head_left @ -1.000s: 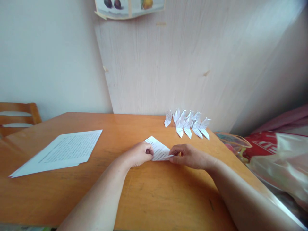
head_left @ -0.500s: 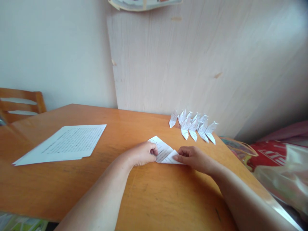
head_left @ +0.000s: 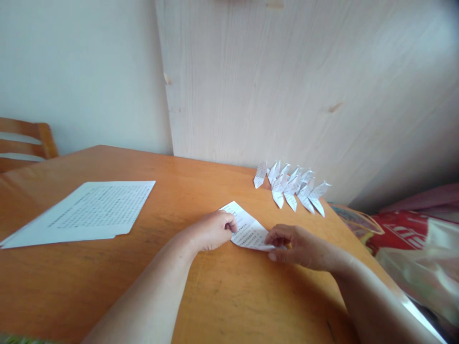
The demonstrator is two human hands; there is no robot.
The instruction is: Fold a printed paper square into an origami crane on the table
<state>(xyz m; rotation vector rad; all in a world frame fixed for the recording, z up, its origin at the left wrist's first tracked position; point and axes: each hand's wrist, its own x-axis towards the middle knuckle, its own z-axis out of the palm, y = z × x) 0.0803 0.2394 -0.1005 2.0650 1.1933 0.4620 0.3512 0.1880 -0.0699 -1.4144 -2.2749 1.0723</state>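
A small folded sheet of printed paper [head_left: 249, 231] lies on the table between my hands, its top corner pointing away from me. My left hand [head_left: 215, 230] is closed on the paper's left edge, with thumb and fingers curled together. At the right corner is my right hand [head_left: 299, 246]; its thumb and fingers are apart, and a fingertip rests on or very near the paper. The right corner is partly covered by those fingers. Beyond, towards the wall, stand several folded paper figures [head_left: 292, 186] in close rows, with pointed ends.
A stack of printed sheets [head_left: 103, 210] lies on the left of the wooden table [head_left: 229, 296]. A wooden chair [head_left: 45, 138] stands at the far left. A pale board [head_left: 244, 95] rises behind the table. Red and clear bags [head_left: 405, 234] are beyond the right edge.
My right hand has loosened its pinch and shifted slightly right and nearer me. The corner flap it held folded over now lies flatter. My left hand stays on the paper. The view has tilted slightly.
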